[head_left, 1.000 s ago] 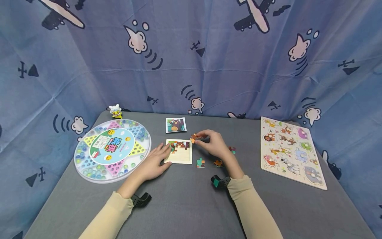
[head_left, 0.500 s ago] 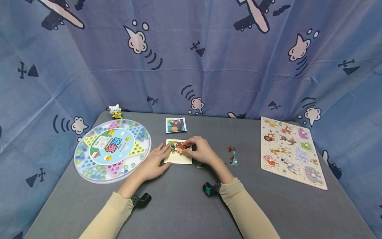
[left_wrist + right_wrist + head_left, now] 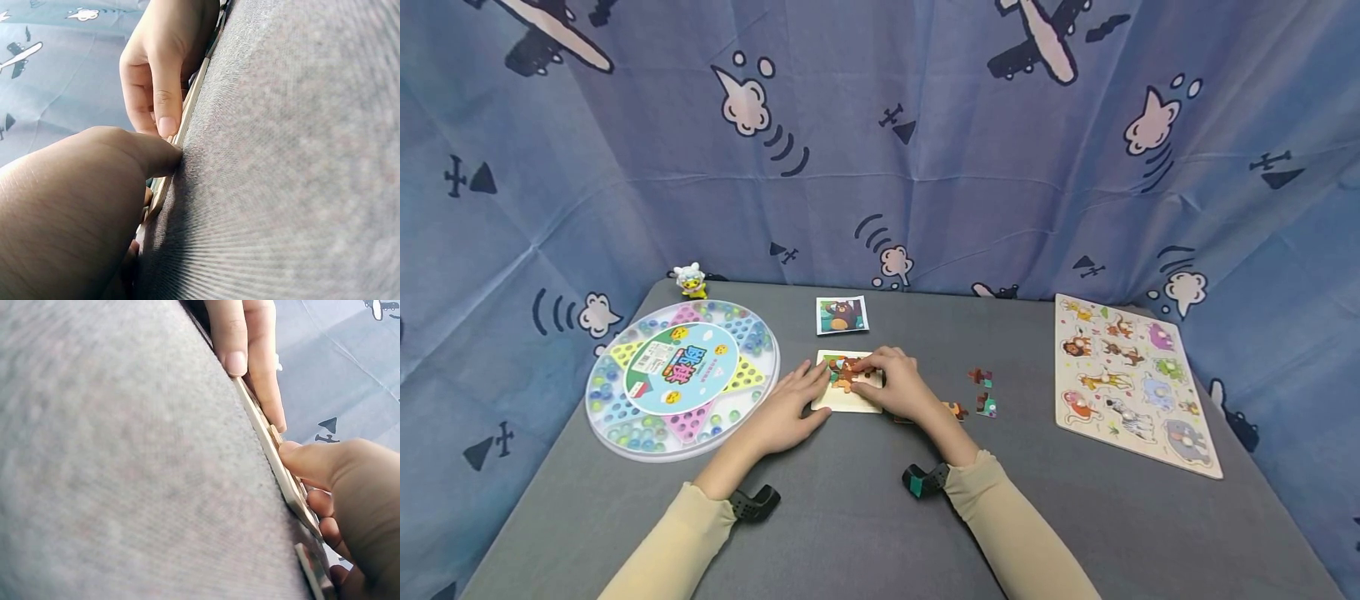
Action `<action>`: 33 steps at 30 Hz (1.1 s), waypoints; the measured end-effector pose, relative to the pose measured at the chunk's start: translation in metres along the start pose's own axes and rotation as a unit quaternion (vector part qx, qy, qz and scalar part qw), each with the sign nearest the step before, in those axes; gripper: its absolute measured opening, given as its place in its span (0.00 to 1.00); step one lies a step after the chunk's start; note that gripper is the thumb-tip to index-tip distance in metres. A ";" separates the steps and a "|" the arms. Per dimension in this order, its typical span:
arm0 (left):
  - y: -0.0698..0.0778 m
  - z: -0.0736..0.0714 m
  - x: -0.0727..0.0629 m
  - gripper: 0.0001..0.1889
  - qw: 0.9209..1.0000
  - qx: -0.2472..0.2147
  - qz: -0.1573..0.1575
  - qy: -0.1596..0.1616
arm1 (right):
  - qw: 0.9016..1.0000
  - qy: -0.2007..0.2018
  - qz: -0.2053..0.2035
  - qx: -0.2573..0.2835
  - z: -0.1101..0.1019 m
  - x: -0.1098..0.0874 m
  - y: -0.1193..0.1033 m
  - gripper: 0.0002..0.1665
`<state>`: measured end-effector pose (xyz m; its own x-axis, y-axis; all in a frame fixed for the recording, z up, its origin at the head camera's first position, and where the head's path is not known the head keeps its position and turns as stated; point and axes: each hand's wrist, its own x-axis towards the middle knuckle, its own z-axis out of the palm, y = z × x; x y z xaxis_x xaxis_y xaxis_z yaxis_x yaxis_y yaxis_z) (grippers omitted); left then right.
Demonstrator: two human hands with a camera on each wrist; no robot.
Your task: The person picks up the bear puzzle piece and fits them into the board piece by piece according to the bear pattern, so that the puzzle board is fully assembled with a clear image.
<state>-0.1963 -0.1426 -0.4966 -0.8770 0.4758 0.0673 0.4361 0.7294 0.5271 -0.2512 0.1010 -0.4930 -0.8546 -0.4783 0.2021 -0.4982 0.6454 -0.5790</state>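
A wooden puzzle board (image 3: 842,405) lies flat on the grey table, its upper part bearing brown bear picture pieces. My left hand (image 3: 785,408) rests along the board's left edge with fingers stretched out; in the right wrist view its thumb (image 3: 235,361) touches the rim. From the right side, my right hand (image 3: 901,387) pinches a puzzle piece (image 3: 275,435) against the board between thumb and fingers. Fingers partly cover that piece in the head view. Loose puzzle pieces (image 3: 987,405) lie right of the right hand, one partly behind the wrist.
A bear picture card (image 3: 842,315) lies behind the board. To the left are a round marble game board (image 3: 681,379) and a small figurine (image 3: 691,280). An animal peg puzzle (image 3: 1131,383) lies on the right. A patterned curtain (image 3: 820,192) hangs behind the table.
My right hand has brought an orange-brown puzzle piece from beside the board's upper right corner leftward onto the board, then shifted slightly lower. The left hand has stayed in place.
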 end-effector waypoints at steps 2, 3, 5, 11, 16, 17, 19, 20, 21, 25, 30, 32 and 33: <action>0.000 0.000 0.000 0.35 1.000 0.001 0.000 -0.001 | 1.000 -0.004 -0.001 -0.001 0.000 0.000 0.001 0.18; 0.000 0.000 0.000 0.35 1.000 0.001 0.000 -0.001 | 1.000 -0.005 -0.002 -0.002 0.000 0.000 0.002 0.18; 0.000 0.000 0.000 0.35 1.000 0.000 0.000 -0.002 | 1.000 -0.007 -0.004 -0.003 0.001 0.000 0.002 0.17; 0.001 0.001 0.000 0.35 1.000 0.003 0.002 -0.001 | 1.000 -0.003 -0.001 -0.008 0.001 -0.001 0.001 0.17; 0.002 0.000 0.001 0.36 1.000 -0.004 0.019 0.016 | 1.000 0.004 -0.005 -0.007 0.001 -0.001 0.000 0.16; 0.003 0.000 0.001 0.36 0.999 -0.009 0.025 0.019 | 1.000 0.006 -0.007 -0.007 0.001 -0.001 0.000 0.16; 0.004 -0.001 0.001 0.36 0.999 -0.021 0.039 0.022 | 1.000 0.009 -0.010 -0.010 0.002 -0.001 0.000 0.15; 0.005 -0.001 0.001 0.36 0.999 -0.025 0.043 0.018 | 1.000 0.010 -0.010 -0.011 0.002 -0.002 0.000 0.15; 0.005 -0.001 0.001 0.35 0.998 -0.027 0.047 0.014 | 1.000 0.010 -0.010 -0.012 0.002 -0.002 0.000 0.15; 0.007 -0.001 0.002 0.33 0.998 -0.020 0.057 -0.002 | 1.000 0.010 -0.009 -0.013 0.002 -0.002 -0.001 0.14; 0.008 0.000 0.002 0.31 0.998 -0.012 0.055 -0.012 | 1.000 0.003 -0.008 -0.010 0.001 -0.001 -0.001 0.15; 0.008 0.001 0.002 0.31 0.999 -0.009 0.053 -0.012 | 1.000 0.001 -0.007 -0.011 0.001 -0.001 -0.001 0.15; 0.008 0.001 0.002 0.31 0.999 -0.009 0.052 -0.012 | 1.000 0.001 -0.008 -0.010 0.001 -0.001 -0.001 0.15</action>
<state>-0.1944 -0.1356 -0.4933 -0.8226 0.5593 0.1023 0.5199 0.6670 0.5338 -0.2494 0.1005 -0.4938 -0.8470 -0.4875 0.2119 -0.5142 0.6500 -0.5596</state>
